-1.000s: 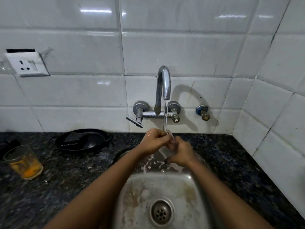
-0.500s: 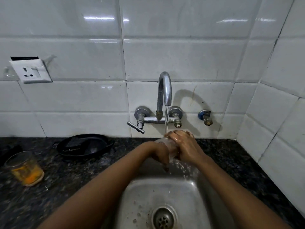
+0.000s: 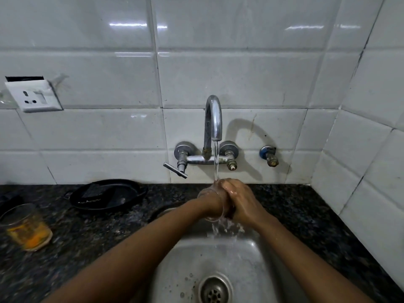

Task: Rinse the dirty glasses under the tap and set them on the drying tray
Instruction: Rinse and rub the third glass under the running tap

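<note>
A clear glass [image 3: 206, 195] lies on its side under the running tap [image 3: 213, 119], over the steel sink [image 3: 188, 256]. My left hand [image 3: 215, 202] reaches into its mouth from the left, and the rim circles my wrist. The fingers inside are hidden. My right hand [image 3: 240, 201] grips the glass from the right, fingers curled over its top. Water strikes the glass and my right fingers, then splashes down into the basin. A second glass [image 3: 26, 228] with orange residue stands on the dark counter at far left.
A black oval tray [image 3: 109, 194] with a dark object in it sits on the granite counter [image 3: 295, 215] at the back left. The tap lever [image 3: 175, 169] juts left. The sink drain [image 3: 215, 289] is below. Tiled walls close in behind and on the right, with a socket [image 3: 32, 96] on the left.
My left hand went from gripping the rim to reaching inside the glass. My right hand rose from beneath to wrap over it. The glass moved up into the stream.
</note>
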The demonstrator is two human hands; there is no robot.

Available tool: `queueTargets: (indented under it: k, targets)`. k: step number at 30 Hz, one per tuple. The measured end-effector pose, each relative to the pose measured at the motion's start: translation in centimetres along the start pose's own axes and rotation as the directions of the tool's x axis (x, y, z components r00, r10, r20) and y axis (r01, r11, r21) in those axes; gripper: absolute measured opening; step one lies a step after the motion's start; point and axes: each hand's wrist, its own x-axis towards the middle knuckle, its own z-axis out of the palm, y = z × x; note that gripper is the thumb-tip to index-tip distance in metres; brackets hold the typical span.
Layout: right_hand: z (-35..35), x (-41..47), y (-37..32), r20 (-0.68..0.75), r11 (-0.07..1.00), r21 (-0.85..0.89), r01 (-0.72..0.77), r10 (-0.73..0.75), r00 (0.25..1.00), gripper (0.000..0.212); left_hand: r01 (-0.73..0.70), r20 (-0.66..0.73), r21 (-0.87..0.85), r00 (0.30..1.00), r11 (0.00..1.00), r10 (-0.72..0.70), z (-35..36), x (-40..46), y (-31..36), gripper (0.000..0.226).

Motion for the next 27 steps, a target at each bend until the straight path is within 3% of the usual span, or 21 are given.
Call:
queueTargets:
  k: [3, 6, 8, 9, 10, 11, 12, 13, 14, 15, 17, 18, 20, 21, 22, 23, 25, 27]
  targets:
    - [0.4, 0.0, 1.1, 0.018, 0.995, -0.103, 0.016, -0.014, 1.0, 0.084, -0.053, -0.124, 0.15, 0.99, 0.987, 0.072, -0.2, -0.3, 1.1, 0.036]
    - [0.7, 0.2, 1.6, -0.032, 1.0, -0.02, 0.0, 0.0, 0.999, 0.088, -0.07, -0.078, 0.209, 0.993, 0.975, 0.088, -0.2, 0.7, 1.0, 0.037]
    - [0.9, 0.3, 2.0, -0.026, 0.995, 0.085, -0.055, 0.057, 0.998, 0.088, -0.01, -0.016, -0.023, 1.0, 1.0, 0.009, -1.1, 0.8, 0.3, 0.032]
    - [1.1, 0.3, 2.1, -0.046, 0.984, 0.15, -0.095, 0.103, 0.994, 0.086, -0.016, 0.053, -0.287, 0.998, 0.958, 0.033, -1.9, 0.4, -0.3, 0.024]
    - [1.4, 0.1, 2.3, -0.092, 0.969, 0.204, -0.14, 0.161, 0.983, 0.08, -0.029, 0.106, -0.56, 0.989, 0.828, 0.107, -2.9, -0.7, -0.6, 0.016]
    - [1.5, 0.0, 2.4, -0.147, 0.957, 0.225, -0.183, 0.219, 0.965, 0.073, 0.01, 0.116, -0.828, 0.981, 0.561, 0.155, -3.5, -1.1, -1.0, 0.016]
    - [1.5, 0.0, 2.5, -0.202, 0.955, 0.2, -0.22, 0.26, 0.944, 0.068, 0.037, 0.09, -0.952, 0.982, 0.304, 0.164, -3.9, -1.5, -1.6, 0.019]
    - [1.4, 0.0, 2.5, -0.238, 0.959, 0.132, -0.253, 0.278, 0.931, 0.064, 0.031, 0.048, -0.989, 0.992, 0.142, 0.121, -4.0, -1.5, -1.8, 0.021]
    - [1.3, 0.0, 2.2, -0.247, 0.958, 0.026, -0.287, 0.284, 0.926, 0.064, 0.004, 0.007, -0.997, 0.999, 0.082, 0.038, -3.9, -1.7, -1.8, 0.025]
    - [1.1, 0.2, 1.7, -0.228, 0.942, -0.088, -0.325, 0.298, 0.927, 0.068, -0.042, -0.05, -0.993, 0.996, 0.108, -0.072, -3.6, -1.6, -1.3, 0.032]
    - [0.7, 0.5, 0.0, -0.156, 0.883, -0.259, -0.392, 0.363, 0.919, 0.084, -0.116, -0.211, -0.949, 0.925, 0.294, -0.316, -2.2, -1.0, 0.3, 0.045]
    - [0.6, 0.6, -1.2, -0.122, 0.862, -0.315, -0.397, 0.378, 0.918, 0.088, -0.123, -0.311, -0.903, 0.85, 0.412, -0.426, -1.4, -0.5, 0.9, 0.046]
    - [0.8, 0.3, -3.0, -0.068, 0.864, -0.375, -0.337, 0.337, 0.939, 0.091, -0.097, -0.515, -0.795, 0.63, 0.599, -0.582, -0.4, -0.1, 1.2, 0.046]
    - [1.0, 0.0, -3.5, -0.033, 0.879, -0.372, -0.297, 0.307, 0.951, 0.095, -0.082, -0.568, -0.765, 0.553, 0.639, -0.609, -0.1, -0.2, 1.0, 0.047]
    - [1.2, -0.3, -3.6, 0.013, 0.903, -0.333, -0.272, 0.292, 0.956, 0.101, -0.074, -0.593, -0.747, 0.524, 0.661, -0.612, 0.1, -0.5, 0.7, 0.047]
    - [1.4, -0.4, -3.2, 0.068, 0.934, -0.231, -0.273, 0.296, 0.953, 0.108, -0.077, -0.596, -0.741, 0.531, 0.667, -0.602, 0.4, -0.5, 0.2, 0.048]
    - [1.2, -0.7, -2.1, 0.232, 0.918, 0.219, -0.331, 0.28, 0.932, 0.121, -0.191, -0.557, -0.798, 0.595, 0.572, -0.579, 0.9, -1.2, -0.8, 0.049]
    - [0.9, -1.5, -1.1, 0.382, 0.624, 0.654, -0.427, 0.215, 0.899, 0.118, -0.366, -0.511, -0.858, 0.671, 0.359, -0.537, 1.3, -1.9, -1.1, 0.049]
